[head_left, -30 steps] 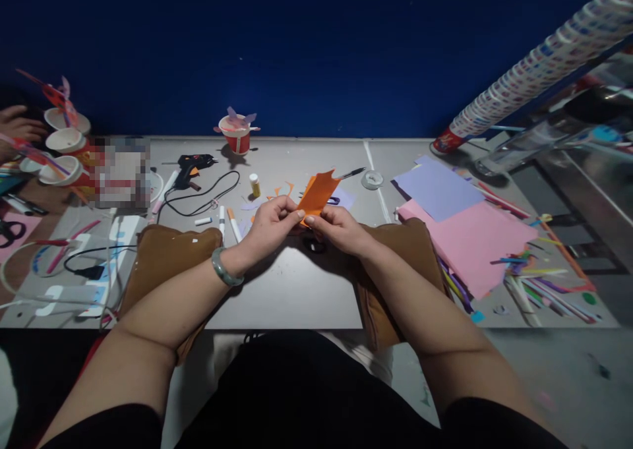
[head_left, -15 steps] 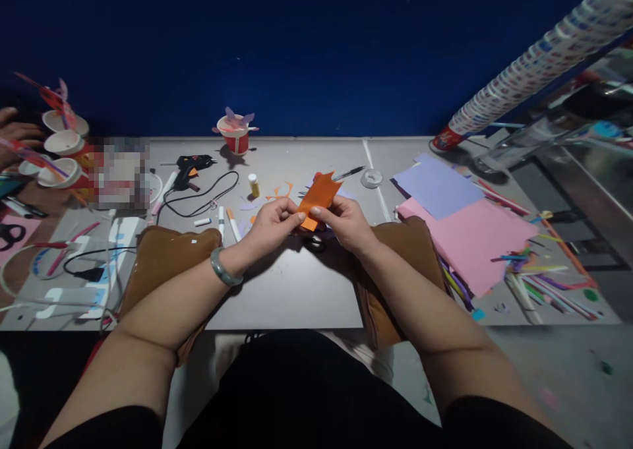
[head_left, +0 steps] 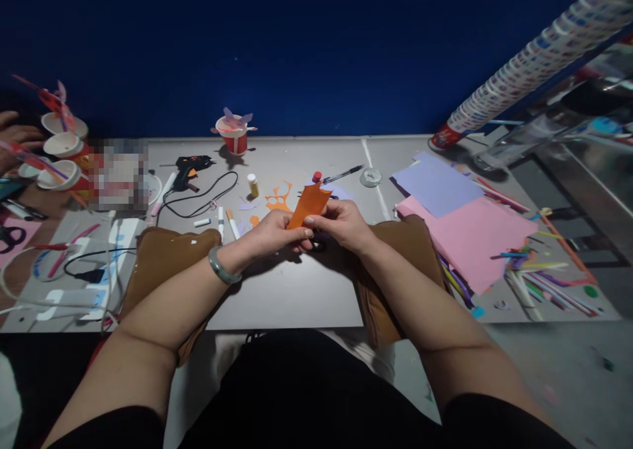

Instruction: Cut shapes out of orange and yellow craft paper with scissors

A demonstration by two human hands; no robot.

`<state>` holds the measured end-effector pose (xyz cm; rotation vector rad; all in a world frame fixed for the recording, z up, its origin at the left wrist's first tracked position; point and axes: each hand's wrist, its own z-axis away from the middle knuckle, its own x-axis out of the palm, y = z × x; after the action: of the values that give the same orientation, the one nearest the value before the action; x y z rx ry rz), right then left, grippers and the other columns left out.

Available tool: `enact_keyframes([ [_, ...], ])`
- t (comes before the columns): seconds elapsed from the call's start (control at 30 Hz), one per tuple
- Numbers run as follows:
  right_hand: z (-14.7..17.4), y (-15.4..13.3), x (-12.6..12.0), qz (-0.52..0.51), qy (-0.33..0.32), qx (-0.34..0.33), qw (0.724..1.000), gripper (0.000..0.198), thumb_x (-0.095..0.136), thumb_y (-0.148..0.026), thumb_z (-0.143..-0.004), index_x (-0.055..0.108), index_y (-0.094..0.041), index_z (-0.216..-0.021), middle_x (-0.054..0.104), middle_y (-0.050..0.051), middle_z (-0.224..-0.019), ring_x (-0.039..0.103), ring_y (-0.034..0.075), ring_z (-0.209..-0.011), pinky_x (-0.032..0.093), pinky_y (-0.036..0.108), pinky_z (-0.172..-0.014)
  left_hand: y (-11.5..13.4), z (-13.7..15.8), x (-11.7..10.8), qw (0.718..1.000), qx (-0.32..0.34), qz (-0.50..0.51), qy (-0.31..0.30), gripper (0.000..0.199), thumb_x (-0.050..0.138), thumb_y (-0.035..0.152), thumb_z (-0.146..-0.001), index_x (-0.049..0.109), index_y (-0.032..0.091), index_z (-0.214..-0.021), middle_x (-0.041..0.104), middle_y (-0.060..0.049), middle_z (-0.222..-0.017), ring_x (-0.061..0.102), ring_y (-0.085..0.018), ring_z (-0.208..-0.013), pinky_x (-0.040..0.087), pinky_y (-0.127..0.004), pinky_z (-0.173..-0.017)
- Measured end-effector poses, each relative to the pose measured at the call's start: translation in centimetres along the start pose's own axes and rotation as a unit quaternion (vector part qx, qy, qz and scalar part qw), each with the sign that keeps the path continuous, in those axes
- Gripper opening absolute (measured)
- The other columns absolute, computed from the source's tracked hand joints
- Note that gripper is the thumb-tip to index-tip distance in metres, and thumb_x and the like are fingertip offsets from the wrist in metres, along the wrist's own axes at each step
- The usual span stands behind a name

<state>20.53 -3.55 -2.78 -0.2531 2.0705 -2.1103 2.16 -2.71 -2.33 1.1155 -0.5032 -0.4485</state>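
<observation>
Between both hands, above the middle of the table, is a piece of orange paper (head_left: 309, 204) with an uneven, cut upper edge. My left hand (head_left: 277, 233) pinches its lower left part, thumb on top. My right hand (head_left: 346, 225) grips the lower right edge between thumb and fingers. Beneath them, scissors are mostly hidden by the hands and paper. Orange paper scraps (head_left: 277, 197) with round cut-outs lie just beyond my left hand. A pen (head_left: 343, 174) and a small red cap (head_left: 317, 177) rest behind the paper.
A glue gun (head_left: 190, 172) with its cord lies left, near a decorated paper cup (head_left: 233, 136) and a glue stick (head_left: 253, 185). Tape (head_left: 370, 177), pink paper (head_left: 469, 238) and a long cup stack (head_left: 534, 60) are right. Another person's hand (head_left: 17, 136) shows far left.
The orange paper has come slightly down and left, its cut edge now turned upward. My left hand has shifted its hold lower, with the thumb laid across the paper's bottom.
</observation>
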Motion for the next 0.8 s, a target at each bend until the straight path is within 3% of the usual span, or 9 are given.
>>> enact_keyframes([
  [0.23,-0.5,-0.5,-1.2,0.038,0.054,-0.016,0.998,0.046,0.085,-0.05,-0.068,0.054,-0.018,-0.054,0.057,-0.002,-0.054,0.047,0.01,-0.052,0.036,0.025,-0.051,-0.2,0.2,-0.4,0.999,-0.032,-0.014,-0.034,0.029,0.082,0.035,-0.076,0.07,0.008,-0.074,0.073,-0.011,-0.067,0.066,-0.013,-0.055,0.055,-0.024,-0.055],
  [0.5,-0.6,-0.5,-1.3,0.022,0.105,-0.034,0.994,0.047,0.085,-0.049,-0.067,0.053,-0.018,-0.053,0.055,-0.003,-0.051,0.043,0.008,-0.05,0.032,0.024,-0.049,0.9,0.7,-0.6,0.998,-0.015,-0.049,-0.045,0.028,0.079,0.033,-0.078,0.069,0.007,-0.076,0.072,-0.009,-0.067,0.063,-0.011,-0.054,0.052,-0.022,-0.054],
  [0.73,-2.4,0.1,-3.5,-0.069,0.242,-0.072,0.965,0.055,0.081,-0.066,-0.064,0.051,-0.02,-0.058,0.048,-0.005,-0.051,0.04,0.007,-0.046,0.033,0.023,-0.046,0.4,0.4,-0.5,0.996,-0.004,-0.082,-0.044,0.024,0.073,0.03,-0.082,0.069,0.008,-0.072,0.072,-0.009,-0.067,0.06,-0.009,-0.053,0.048,-0.021,-0.051],
  [0.8,-2.6,0.1,-3.7,-0.084,0.238,-0.056,0.966,0.058,0.072,-0.075,-0.069,0.054,-0.02,-0.062,0.05,-0.003,-0.054,0.044,0.008,-0.048,0.035,0.023,-0.046,0.1,0.3,-0.3,0.997,0.001,-0.072,-0.016,0.025,0.073,0.031,-0.082,0.069,0.008,-0.072,0.072,-0.01,-0.067,0.06,-0.009,-0.052,0.048,-0.022,-0.051],
])
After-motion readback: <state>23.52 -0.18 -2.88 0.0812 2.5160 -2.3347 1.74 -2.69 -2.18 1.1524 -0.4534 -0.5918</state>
